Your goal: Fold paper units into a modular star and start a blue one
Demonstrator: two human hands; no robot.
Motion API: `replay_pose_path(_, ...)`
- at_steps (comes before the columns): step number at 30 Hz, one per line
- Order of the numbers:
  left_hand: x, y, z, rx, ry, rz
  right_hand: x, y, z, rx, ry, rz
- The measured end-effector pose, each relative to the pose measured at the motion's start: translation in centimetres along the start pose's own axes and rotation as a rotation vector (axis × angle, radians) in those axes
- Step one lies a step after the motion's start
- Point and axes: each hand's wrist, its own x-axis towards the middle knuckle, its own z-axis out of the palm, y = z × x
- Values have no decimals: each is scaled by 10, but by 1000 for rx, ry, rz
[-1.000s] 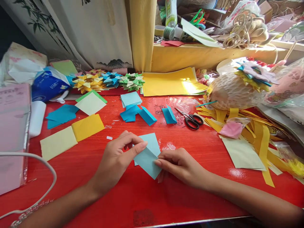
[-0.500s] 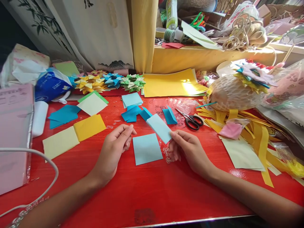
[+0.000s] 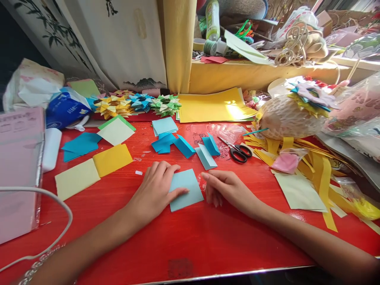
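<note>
Head view: left hand [image 3: 156, 188] flat on blue square [image 3: 185, 190]; right hand [image 3: 224, 188] empty beside its edge.

Black-handled scissors [image 3: 238, 151] lie near yellow paper strips [image 3: 314, 162]; folded paper stars [image 3: 138, 103] behind

Red table [image 3: 208, 241]: light blue square [image 3: 185, 190], folded blue pieces [image 3: 184, 145], scissors [image 3: 239, 150], yellow sheets [image 3: 215, 105], paper strips [image 3: 314, 166].

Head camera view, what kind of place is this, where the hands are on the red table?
Probably a home paper-craft corner. The red table is strewn with cut paper squares, scissors and folded paper stars, and the left hand presses a light blue square flat.
</note>
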Motion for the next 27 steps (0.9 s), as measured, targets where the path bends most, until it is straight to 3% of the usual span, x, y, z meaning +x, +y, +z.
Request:
replay_pose_path(4,0,1,-2,-113,1,23,-2,0,1,-143,-28,-3)
replay_pose_path(10,-2,5,-6,-38,117,127,0,1,1,-151,0,-21)
replay_pose_path(14,-3,11,-16,-317,170,-19,0,1,3,-58,61,-33)
replay_pose_path(17,-3,15,-21,-488,136,-146,-1,0,4,-18,95,-33)
replay_pose_path(19,-3,16,-21,-528,125,-157,-3,-1,4,-54,80,-29)
replay_pose_path(22,-7,18,-17,-465,216,-64,-6,-2,5,-98,12,-2)
replay_pose_path(27,-15,15,-13,-317,368,290,-9,-2,9,89,-68,73)
